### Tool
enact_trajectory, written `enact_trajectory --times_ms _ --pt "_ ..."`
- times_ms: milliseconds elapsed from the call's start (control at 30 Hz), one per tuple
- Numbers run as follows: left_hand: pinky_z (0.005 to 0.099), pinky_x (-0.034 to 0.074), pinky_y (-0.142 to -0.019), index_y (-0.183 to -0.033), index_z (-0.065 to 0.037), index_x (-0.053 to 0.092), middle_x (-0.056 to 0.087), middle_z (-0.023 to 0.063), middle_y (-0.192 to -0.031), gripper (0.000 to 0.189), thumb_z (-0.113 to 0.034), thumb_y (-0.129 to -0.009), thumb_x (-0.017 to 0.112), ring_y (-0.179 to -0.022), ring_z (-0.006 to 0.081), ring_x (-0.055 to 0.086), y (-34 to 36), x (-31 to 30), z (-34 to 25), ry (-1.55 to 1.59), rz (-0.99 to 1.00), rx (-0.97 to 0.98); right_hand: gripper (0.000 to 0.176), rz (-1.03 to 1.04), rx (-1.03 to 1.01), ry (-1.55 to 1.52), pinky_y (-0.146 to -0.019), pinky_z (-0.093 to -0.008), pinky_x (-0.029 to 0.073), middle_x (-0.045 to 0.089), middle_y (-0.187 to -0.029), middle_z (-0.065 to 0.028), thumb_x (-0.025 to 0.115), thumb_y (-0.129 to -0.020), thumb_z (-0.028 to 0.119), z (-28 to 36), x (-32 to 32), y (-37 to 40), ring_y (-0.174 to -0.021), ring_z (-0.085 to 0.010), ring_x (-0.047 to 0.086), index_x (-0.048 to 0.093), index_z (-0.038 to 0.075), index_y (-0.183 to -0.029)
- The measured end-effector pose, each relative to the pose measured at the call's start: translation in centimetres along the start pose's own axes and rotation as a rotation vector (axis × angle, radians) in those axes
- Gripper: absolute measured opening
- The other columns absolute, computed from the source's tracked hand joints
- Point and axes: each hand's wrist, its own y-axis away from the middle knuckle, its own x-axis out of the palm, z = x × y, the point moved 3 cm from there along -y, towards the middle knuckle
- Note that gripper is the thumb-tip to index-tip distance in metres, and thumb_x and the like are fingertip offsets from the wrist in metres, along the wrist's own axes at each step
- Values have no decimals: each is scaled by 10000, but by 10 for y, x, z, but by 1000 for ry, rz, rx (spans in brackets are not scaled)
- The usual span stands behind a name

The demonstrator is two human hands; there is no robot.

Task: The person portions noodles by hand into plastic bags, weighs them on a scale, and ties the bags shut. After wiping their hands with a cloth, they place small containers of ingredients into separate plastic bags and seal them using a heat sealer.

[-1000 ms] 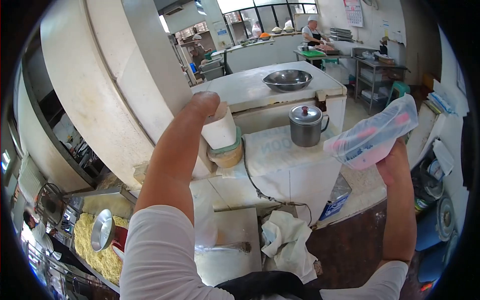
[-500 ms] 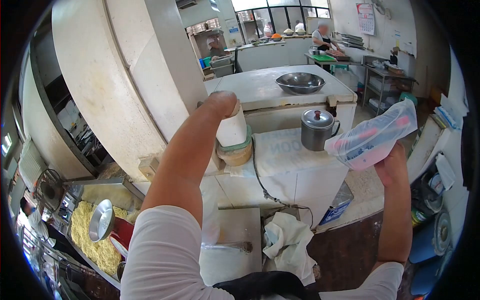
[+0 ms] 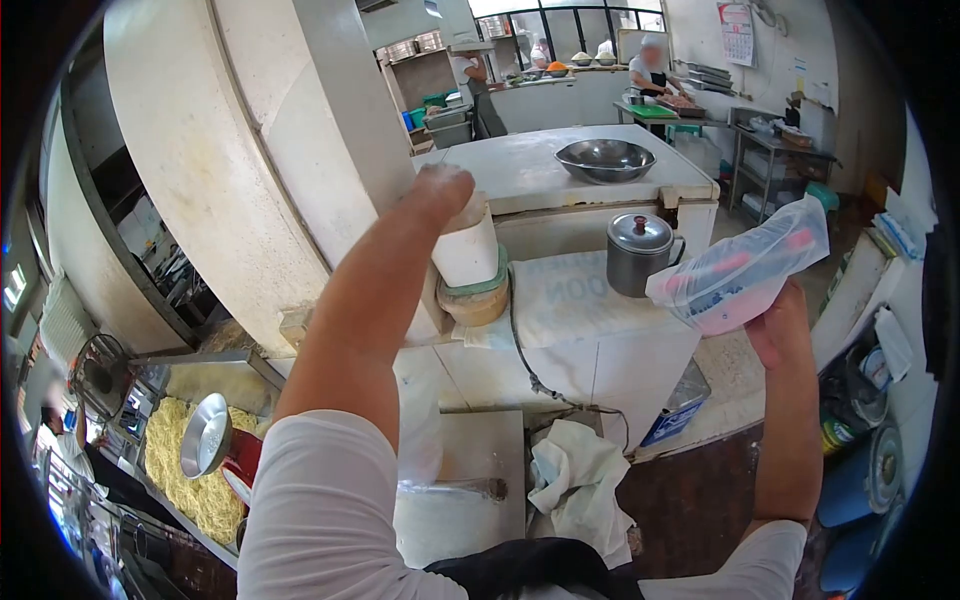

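My left hand [image 3: 441, 192] reaches forward over the top of a tall white cup [image 3: 468, 250], its fingers down at the cup's mouth and hidden behind the wrist. The cup stands on a stack of round tubs with a green lid [image 3: 478, 294]. My right hand [image 3: 778, 322] is raised at the right and holds up a clear plastic bag [image 3: 742, 270] with pink and red contents. Whether the left hand grips anything I cannot see.
A lidded steel pot [image 3: 640, 252] stands on the white counter [image 3: 580, 330] with a cable hanging over its edge. A steel bowl [image 3: 605, 159] sits on the chest freezer behind. White cloth [image 3: 580, 480] lies below. Noodles and a metal ladle [image 3: 205, 450] are lower left. People work far back.
My left hand has lifted slightly at the cup's top and blurred with motion. The bag in my right hand has dipped a little and shifted left.
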Motion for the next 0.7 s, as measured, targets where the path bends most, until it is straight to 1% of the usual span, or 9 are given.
enact_trajectory --times_ms 133,200,233,367,433,467,533,633,700 --pt "439 525 -906 -1087 -69 677 685 149 -1132 238 -129 -896 549 -1086 326 651 5 -49 20 5 -125 -16 331 16 9 -28 -938 -419 530 646 -1169 -147 541 -950 162 -2 5 -5 -1068 -274 647 584 -34 -1214" --pt "420 549 -876 -1044 -84 715 707 142 -1106 234 -81 -865 564 -1064 301 675 19 -76 26 24 -217 -14 327 26 14 -28 -941 -418 528 646 -1170 -143 538 -955 164 -4 14 -9 -1068 -270 647 585 -30 -1214" --pt "434 516 -899 -1043 -76 648 680 147 -1092 176 -117 -890 572 -1061 336 645 25 -81 33 27 -229 27 324 33 20 -27 -945 -416 527 646 -1172 -140 535 -959 167 -5 21 -11 -1068 -267 647 586 -27 -1213" --pt "415 516 -884 -1049 -49 630 677 134 -1041 195 -155 -888 598 -1024 318 652 69 -97 53 231 -305 61 334 71 31 -39 -950 -415 525 647 -1173 -133 541 -962 184 -16 67 -28 -1073 -258 645 582 -7 -1232" --pt "373 522 -854 -1094 -44 614 676 91 -1023 265 -209 -889 641 -999 239 652 93 -96 62 577 -311 164 295 116 8 -69 -814 -340 576 672 -1087 -97 568 -953 172 -26 96 -45 -967 -201 687 571 12 -1200" --pt "373 522 -854 -1094 -44 614 676 91 -1023 265 -209 -889 641 -999 239 652 109 -94 63 576 -317 157 295 125 6 -68 -814 -340 576 672 -1087 -97 568 -953 172 -29 111 -53 -967 -201 687 571 12 -1200" --pt "325 541 -889 -1220 -52 599 682 60 -1098 368 -173 -878 657 -1030 188 654 155 -91 55 1397 -55 145 303 208 46 -13 -763 -312 587 679 -1071 -75 583 -958 195 -34 146 -68 -915 -172 697 561 36 -1215" --pt "312 542 -893 -1287 -45 562 665 36 -1139 427 -203 -904 663 -1039 142 641 186 -75 66 1585 -49 147 290 226 55 -42 -715 -289 590 683 -1054 -56 588 -962 213 -37 188 -80 -880 -148 702 562 61 -1207" --pt "313 542 -895 -1299 -48 560 668 39 -1148 441 -223 -908 665 -1041 146 644 201 -70 68 1605 -59 123 296 244 54 -44 -715 -290 589 682 -1051 -56 588 -962 218 -39 204 -81 -881 -150 702 558 65 -1214"
